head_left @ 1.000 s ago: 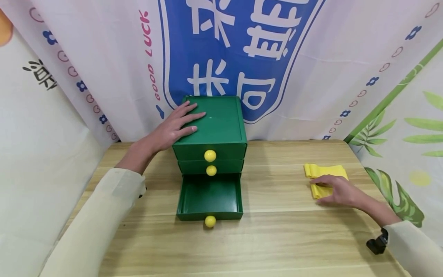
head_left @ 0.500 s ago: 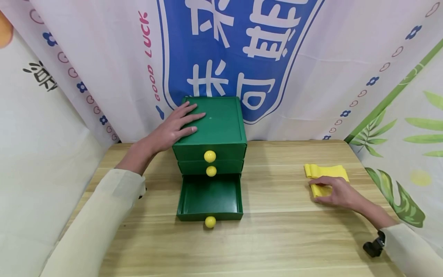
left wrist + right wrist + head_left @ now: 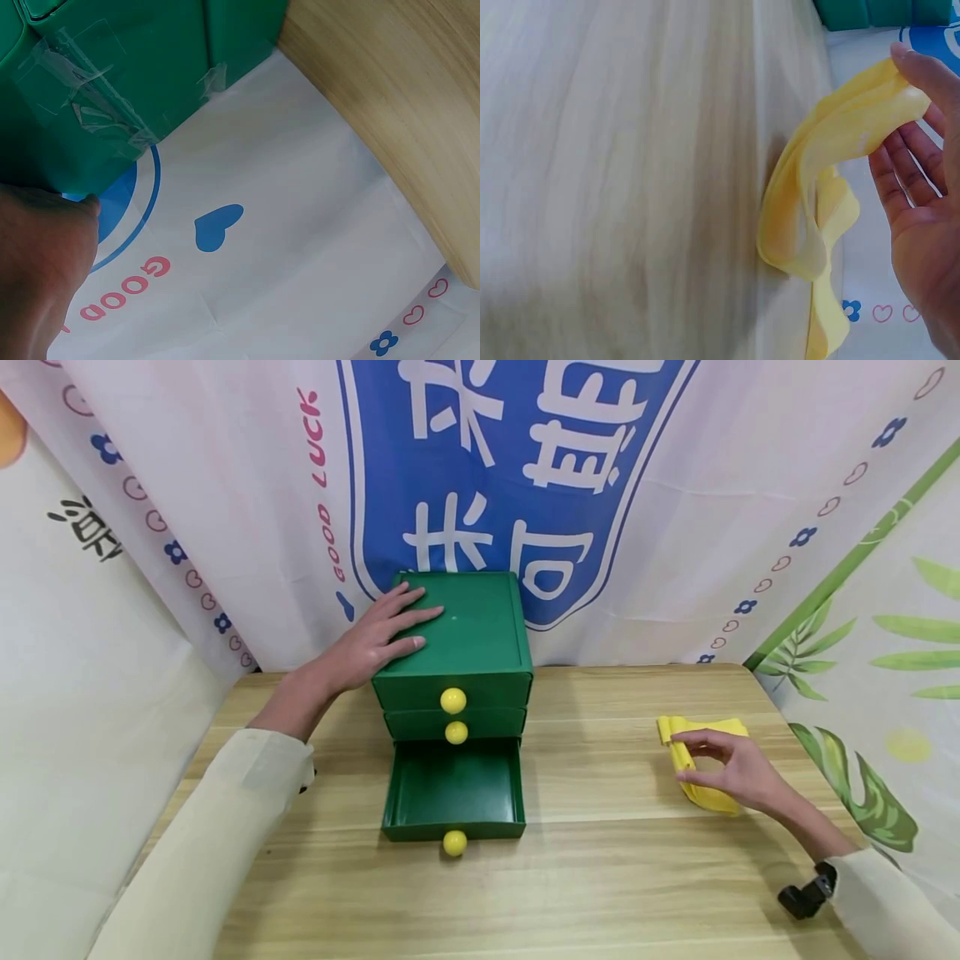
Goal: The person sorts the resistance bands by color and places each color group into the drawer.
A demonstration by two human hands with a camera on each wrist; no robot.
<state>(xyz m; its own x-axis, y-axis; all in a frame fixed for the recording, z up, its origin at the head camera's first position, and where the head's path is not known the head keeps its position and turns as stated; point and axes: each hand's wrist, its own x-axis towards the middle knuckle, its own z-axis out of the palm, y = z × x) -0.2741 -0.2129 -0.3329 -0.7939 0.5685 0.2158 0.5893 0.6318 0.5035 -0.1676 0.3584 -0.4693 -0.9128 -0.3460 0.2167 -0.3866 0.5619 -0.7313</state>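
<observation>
A small green drawer cabinet (image 3: 476, 635) stands near the back of the table. Its bottom drawer (image 3: 457, 789) is pulled out, with nothing visible inside, while the two upper drawers are closed. My left hand (image 3: 367, 647) rests on the left part of the cabinet top, fingers straight and spread. At the right, my right hand (image 3: 742, 772) pinches a folded yellow stretchy band, which looks like a resistance band (image 3: 855, 135), between thumb and fingers. The gripped fold is raised, and other folds of the band hang below or lie on the table.
Yellow round knobs (image 3: 453, 700) stick out from the drawer fronts. A wooden table (image 3: 600, 877) lies underneath. Behind it hangs a printed curtain (image 3: 675, 527). Clear tape (image 3: 97, 97) shows on the cabinet's side.
My right hand has closed its thumb and fingers on the yellow band and lifted a fold of it slightly off the table. The left hand and cabinet stay as they were.
</observation>
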